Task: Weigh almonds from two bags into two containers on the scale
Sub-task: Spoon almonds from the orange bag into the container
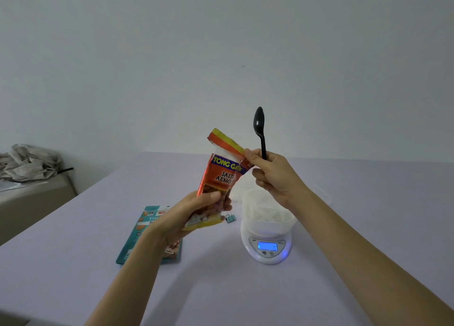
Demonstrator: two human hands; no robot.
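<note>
Lilac table (221,288), red-yellow almond bag (221,175)

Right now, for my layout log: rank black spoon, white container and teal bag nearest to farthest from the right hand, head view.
1. Black spoon: gripped in the right hand.
2. White container: on the scale, below it.
3. Teal bag: far left.
</note>
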